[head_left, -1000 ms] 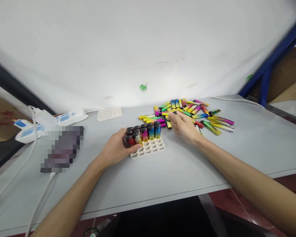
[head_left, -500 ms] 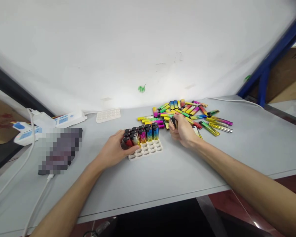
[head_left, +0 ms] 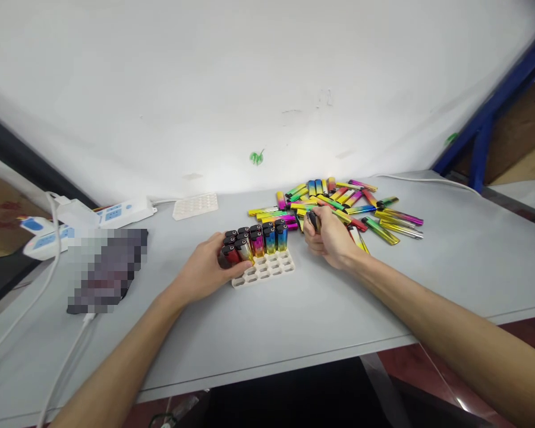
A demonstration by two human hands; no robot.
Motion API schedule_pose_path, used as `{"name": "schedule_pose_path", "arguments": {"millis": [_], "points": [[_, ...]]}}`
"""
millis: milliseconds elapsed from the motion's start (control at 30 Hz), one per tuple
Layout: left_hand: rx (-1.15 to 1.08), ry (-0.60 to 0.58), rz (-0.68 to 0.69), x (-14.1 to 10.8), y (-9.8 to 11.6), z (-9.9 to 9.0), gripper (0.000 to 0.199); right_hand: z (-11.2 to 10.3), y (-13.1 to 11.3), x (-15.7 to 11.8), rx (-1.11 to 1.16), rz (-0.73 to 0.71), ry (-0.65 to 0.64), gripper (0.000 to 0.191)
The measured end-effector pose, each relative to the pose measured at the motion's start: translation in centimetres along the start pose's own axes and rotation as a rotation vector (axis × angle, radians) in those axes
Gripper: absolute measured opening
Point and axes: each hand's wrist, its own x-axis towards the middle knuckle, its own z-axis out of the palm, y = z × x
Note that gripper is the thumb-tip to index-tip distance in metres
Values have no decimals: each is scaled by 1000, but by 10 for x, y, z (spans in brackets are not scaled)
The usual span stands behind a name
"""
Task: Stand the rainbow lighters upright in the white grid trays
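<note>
My left hand (head_left: 207, 261) wraps round the left end of a white tray with slots (head_left: 270, 267), its thumb along the front of the lighters there. Several shiny lighters (head_left: 257, 244) with black tops stand upright in the tray's rear slots, red, silver, magenta and blue over yellow. Empty slots show along the front. To the right of the tray, my right hand (head_left: 327, 238) is closed round a lighter (head_left: 312, 220); only its dark top shows, the body hidden by the fingers. Behind and beside this hand lies a loose heap of metallic, many-coloured lighters (head_left: 348, 196).
A second white slotted tray (head_left: 196, 205) lies near the wall. At the left are a white power strip (head_left: 127, 211), cables and a blurred dark device (head_left: 111, 270) with a cable plugged in. A blue metal frame (head_left: 479, 148) and cardboard box (head_left: 524, 137) stand at the right.
The view has shifted very slightly. Both hands keep their places and their grips, and the lighters in the tray look the same.
</note>
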Motion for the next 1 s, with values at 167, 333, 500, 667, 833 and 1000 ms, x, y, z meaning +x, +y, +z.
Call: {"name": "schedule_pose_path", "arguments": {"millis": [167,333,500,667,833,1000], "points": [[3,-5,17,1,-2,1,43,3,2,-2,-40,-66,12,50],[-43,-6,2,0,-1,4,48,2,-8,-10,-321,-356,11,36],[-153,-20,48,0,3,6,53,2,-22,-23,-553,-517,-12,36],[-267,-32,44,0,3,9,79,11,-16,-29,-581,-514,-57,35],[-318,-20,4,2,0,14,94,26,2,-29,-763,-722,-42,26],[-293,30,34,5,3,17,86,30,11,-26,-973,-804,-47,19]]}}
